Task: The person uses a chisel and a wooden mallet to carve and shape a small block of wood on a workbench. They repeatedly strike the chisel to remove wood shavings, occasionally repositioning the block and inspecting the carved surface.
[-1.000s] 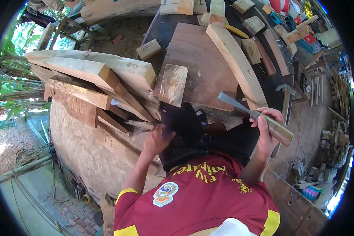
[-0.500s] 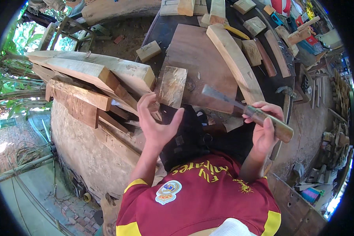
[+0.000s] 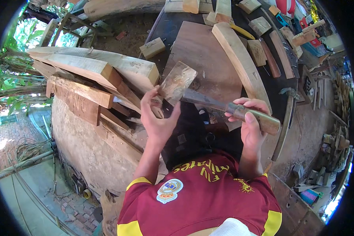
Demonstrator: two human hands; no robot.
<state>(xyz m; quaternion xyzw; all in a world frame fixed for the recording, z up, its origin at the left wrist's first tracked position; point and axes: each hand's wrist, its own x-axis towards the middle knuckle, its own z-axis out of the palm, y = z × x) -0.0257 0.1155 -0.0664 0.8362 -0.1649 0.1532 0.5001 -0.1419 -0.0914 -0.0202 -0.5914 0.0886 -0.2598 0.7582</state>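
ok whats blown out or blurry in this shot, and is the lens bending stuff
Head view: sunlight whites out part of the brick paving near the left rim; head view: the chisel blade looks slightly soft, possibly from motion; head view: fisheye distortion bows edges toward the rim, with black corners around it.

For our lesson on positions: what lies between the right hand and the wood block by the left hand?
The chisel blade, in the head view, pointing from the right hand toward the block.
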